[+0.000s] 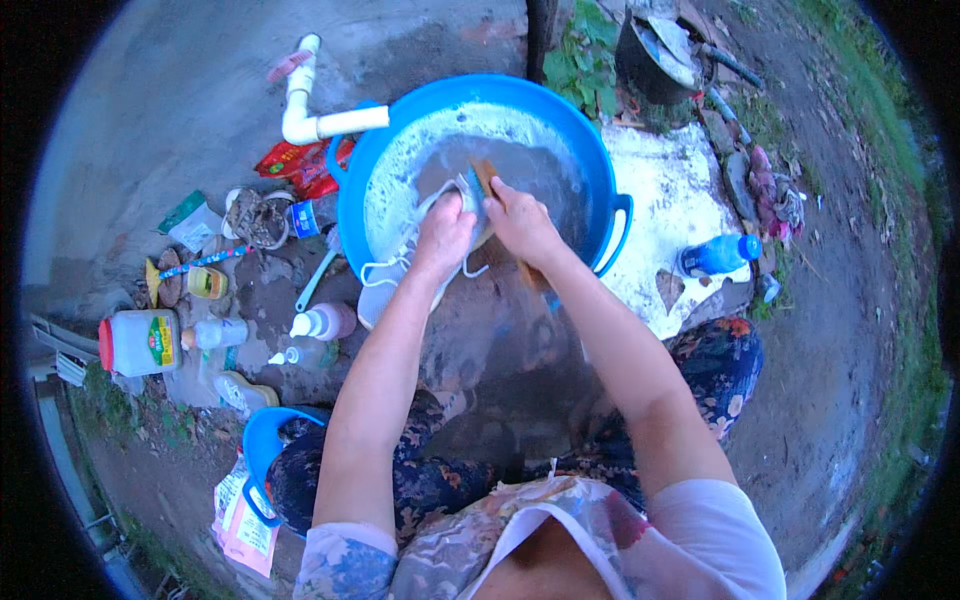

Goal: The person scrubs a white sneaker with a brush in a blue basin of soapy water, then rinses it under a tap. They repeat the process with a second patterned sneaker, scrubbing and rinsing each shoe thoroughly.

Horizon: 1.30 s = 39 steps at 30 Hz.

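My left hand is closed on a pale sneaker with loose white laces, tilted over the near rim of a large blue basin. Part of the shoe is hidden behind that hand and forearm. In my right hand is a wooden scrub brush, its bluish bristles against the upper end of the shoe. Fingers of both hands are wrapped around what they hold. Greyish water with white suds fills the basin below.
A white pipe with a tap juts over the basin's left rim. Bottles, a red-lidded jar, a long-handled brush and another shoe lie at left. A blue bottle lies on a white slab at right.
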Available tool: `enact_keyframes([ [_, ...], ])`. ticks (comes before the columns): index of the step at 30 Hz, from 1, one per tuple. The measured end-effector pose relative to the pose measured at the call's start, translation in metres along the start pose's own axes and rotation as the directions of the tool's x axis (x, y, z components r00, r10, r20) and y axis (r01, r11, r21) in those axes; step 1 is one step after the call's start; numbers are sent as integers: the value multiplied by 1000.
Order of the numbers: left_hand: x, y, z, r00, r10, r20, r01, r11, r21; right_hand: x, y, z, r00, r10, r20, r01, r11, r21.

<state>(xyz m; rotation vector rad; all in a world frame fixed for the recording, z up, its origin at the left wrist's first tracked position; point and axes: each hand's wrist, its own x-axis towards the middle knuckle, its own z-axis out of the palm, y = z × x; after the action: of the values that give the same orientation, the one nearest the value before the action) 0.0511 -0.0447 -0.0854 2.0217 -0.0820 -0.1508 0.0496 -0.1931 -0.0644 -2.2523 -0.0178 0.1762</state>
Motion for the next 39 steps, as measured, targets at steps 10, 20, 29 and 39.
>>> enact_keyframes([
  [10,-8,8,-8,974,220,-58,-208,965,159,19,-9,7,999,48,13,-44,979,-200],
  [20,13,-22,-6,962,-226,-150,198,963,-184,-25,-4,-5,998,33,-55,-28,995,98],
  [29,3,10,-6,967,-219,-128,190,960,-208,54,15,7,991,128,46,-111,958,-264],
  [39,-9,-1,-7,968,110,-226,-34,948,317,-40,-18,-9,985,-167,36,167,986,4],
])
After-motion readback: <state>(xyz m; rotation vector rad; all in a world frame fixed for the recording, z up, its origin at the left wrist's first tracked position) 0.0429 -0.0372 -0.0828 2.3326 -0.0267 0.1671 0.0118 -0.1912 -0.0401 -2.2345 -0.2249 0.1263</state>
